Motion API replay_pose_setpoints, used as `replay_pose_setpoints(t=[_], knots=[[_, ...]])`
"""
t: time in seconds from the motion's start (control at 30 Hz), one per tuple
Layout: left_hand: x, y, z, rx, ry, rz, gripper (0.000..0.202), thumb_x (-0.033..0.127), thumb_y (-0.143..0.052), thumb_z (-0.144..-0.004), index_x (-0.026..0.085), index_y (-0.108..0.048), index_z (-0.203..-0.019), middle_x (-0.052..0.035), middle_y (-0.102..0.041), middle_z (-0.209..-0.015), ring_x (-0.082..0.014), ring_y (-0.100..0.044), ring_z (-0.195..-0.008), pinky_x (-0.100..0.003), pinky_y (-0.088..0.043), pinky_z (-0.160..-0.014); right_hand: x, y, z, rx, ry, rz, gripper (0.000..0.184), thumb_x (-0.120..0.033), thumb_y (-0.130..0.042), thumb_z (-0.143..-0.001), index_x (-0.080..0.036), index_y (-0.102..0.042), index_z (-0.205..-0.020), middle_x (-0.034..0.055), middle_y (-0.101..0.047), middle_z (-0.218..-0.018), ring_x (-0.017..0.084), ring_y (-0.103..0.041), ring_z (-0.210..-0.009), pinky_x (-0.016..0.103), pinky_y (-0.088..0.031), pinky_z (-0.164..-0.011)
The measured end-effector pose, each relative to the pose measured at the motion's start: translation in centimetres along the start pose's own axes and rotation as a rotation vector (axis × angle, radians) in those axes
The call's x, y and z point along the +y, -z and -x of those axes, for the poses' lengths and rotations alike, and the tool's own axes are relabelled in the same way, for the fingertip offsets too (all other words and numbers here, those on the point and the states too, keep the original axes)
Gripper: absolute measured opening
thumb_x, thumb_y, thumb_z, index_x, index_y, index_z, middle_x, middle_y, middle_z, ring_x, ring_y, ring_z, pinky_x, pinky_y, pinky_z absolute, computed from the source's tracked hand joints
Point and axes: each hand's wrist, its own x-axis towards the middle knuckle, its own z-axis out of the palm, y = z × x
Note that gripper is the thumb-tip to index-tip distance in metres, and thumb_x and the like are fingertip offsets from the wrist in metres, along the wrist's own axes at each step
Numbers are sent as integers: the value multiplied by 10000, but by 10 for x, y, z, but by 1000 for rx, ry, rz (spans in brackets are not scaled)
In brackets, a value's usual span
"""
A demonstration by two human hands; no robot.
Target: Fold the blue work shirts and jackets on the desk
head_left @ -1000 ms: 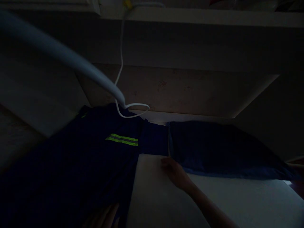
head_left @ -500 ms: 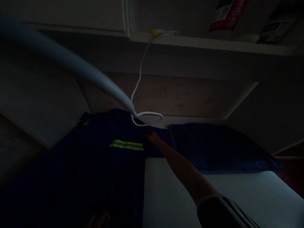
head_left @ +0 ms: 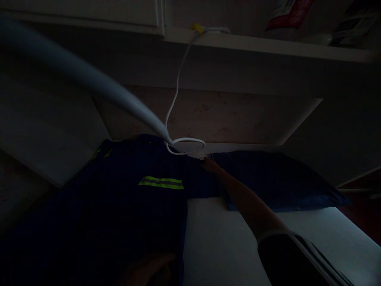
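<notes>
The scene is very dark. A dark blue work garment point(head_left: 125, 198) with a yellow-green reflective stripe point(head_left: 161, 182) lies spread over a white padded surface point(head_left: 238, 246). My right hand point(head_left: 210, 164) reaches far forward to the garment's top right corner, beside a dark blue folded cloth point(head_left: 274, 178); its fingers seem closed on the fabric edge, though the dark hides the grip. My left hand point(head_left: 149, 270) rests low at the bottom edge on the garment, dim and blurred.
A pale curved tube point(head_left: 89, 83) crosses from the upper left down to a looped white cable point(head_left: 186, 145). The cable runs up to a shelf point(head_left: 268, 43) holding packets. A wall panel stands behind the surface.
My right arm has stretched forward from the white surface to the garment's far corner, then shifted slightly right. The camera view has tilted up a little.
</notes>
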Motion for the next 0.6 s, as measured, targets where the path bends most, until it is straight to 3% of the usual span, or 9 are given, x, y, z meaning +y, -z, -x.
replay_pose_setpoints(t=[0.07, 0.13, 0.2, 0.27, 0.33, 0.4, 0.47, 0.6], knots=[[-14, 24, -33, 31, 134, 7, 345, 416, -416, -949, 408, -659, -1194, 44, -730, -1140, -145, -705, -970, -253, -577, -854, 4, 0, -1, -32, 21, 70, 571, -468, -626, -872, -158, -550, -1345, 177, -539, -1372, 326, -482, -1277, 416, -383, -1033], [-44, 48, -67, 124, 238, -110, 429, 477, -414, -943, 272, -635, -1247, -47, -667, -1250, -192, -654, -1094, -315, -525, -970, 3, -2, 0, -42, 45, 121, 469, -444, -602, -892, -164, -613, -1267, 171, -563, -1334, 324, -503, -1252, 413, -392, -1018], [-83, 67, -96, 168, 301, -363, 528, 467, -463, -910, 138, -588, -1304, -166, -571, -1347, -304, -562, -1213, -448, -456, -1042, 0, -3, 2, -19, 64, 153, 434, -412, -581, -907, -156, -620, -1256, 183, -520, -1377, 327, -489, -1265, 406, -391, -1015], [-123, 79, -112, 182, 361, -602, 573, 404, -496, -883, 94, -527, -1363, -232, -476, -1420, -400, -456, -1291, -580, -390, -1045, -1, -2, 3, 9, 81, 171, 495, -404, -584, -905, -148, -563, -1328, 195, -460, -1433, 332, -469, -1284, 408, -389, -1019], [-155, 86, -116, 190, 379, -764, 559, 315, -467, -885, 70, -494, -1386, -258, -424, -1457, -427, -379, -1336, -637, -316, -1056, -2, -1, 4, 14, 96, 180, 531, -414, -597, -894, -139, -545, -1344, 197, -489, -1406, 337, -491, -1261, 417, -401, -1006], [-178, 90, -113, 186, 380, -838, 503, 247, -396, -906, 51, -525, -1351, -264, -447, -1437, -410, -375, -1335, -631, -272, -1072, -4, 1, 3, 2, 112, 183, 466, -408, -613, -880, -122, -617, -1247, 194, -573, -1310, 339, -533, -1209, 416, -421, -978], [-191, 93, -109, 119, 383, -858, 458, 180, -318, -916, 66, -613, -1247, -249, -532, -1350, -386, -441, -1273, -594, -301, -1048, -7, 4, 2, 6, 127, 172, 369, -365, -606, -884, -114, -664, -1148, 193, -616, -1245, 327, -560, -1172, 392, -433, -955], [-204, 98, -108, -81, 385, -818, 498, 57, -252, -870, 91, -691, -1104, -231, -591, -1283, -369, -497, -1205, -573, -334, -1006, -7, 15, 6, 56, 159, 94, 300, -238, -464, -959, -116, -641, -1168, 182, -635, -1216, 249, -597, -1131, 310, -428, -947]])
